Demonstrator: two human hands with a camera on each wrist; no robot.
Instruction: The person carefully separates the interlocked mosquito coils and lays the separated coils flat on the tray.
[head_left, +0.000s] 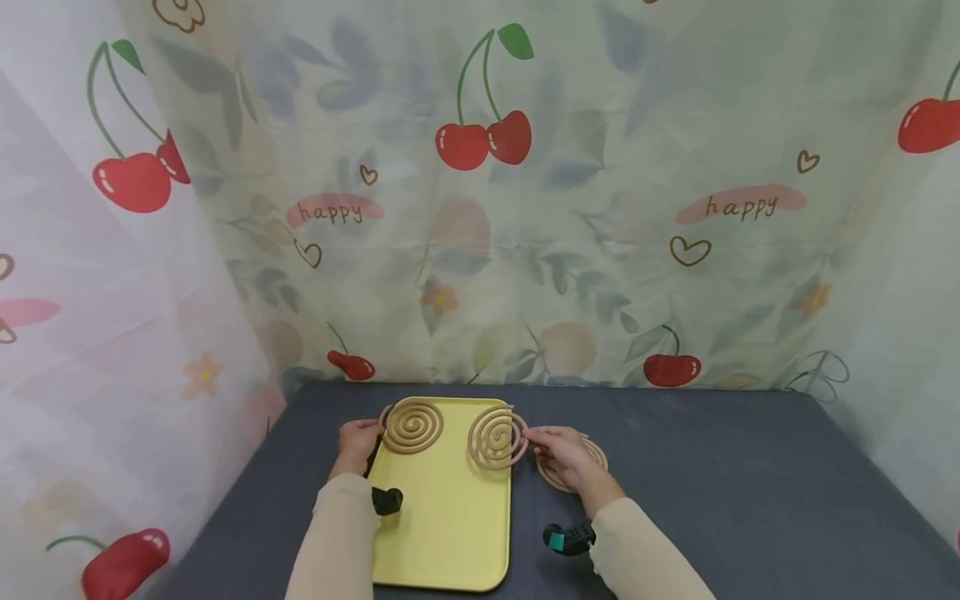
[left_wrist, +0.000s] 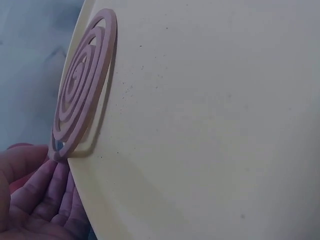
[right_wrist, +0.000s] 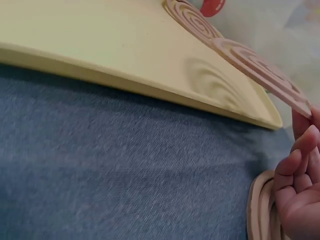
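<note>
My left hand (head_left: pixel 358 442) pinches the outer edge of a brown spiral mosquito coil (head_left: pixel 412 427) at the tray's far left corner. In the left wrist view, thumb and fingers (left_wrist: pixel 42 192) meet at that coil's end, beside the tray rim. My right hand (head_left: pixel 564 454) pinches a second mosquito coil (head_left: pixel 498 437) by its right edge. This coil hangs over the far right part of the yellow tray (head_left: pixel 442 525), and its shadow falls on the tray in the right wrist view. Partly hidden under my right hand, more coil (right_wrist: pixel 261 210) lies on the table.
The tray lies on a dark cloth-covered table (head_left: pixel 712 475). Behind the table hangs a curtain (head_left: pixel 570 250) printed with cherries, and it also runs along both sides. Black wrist devices show below my left hand and below my right.
</note>
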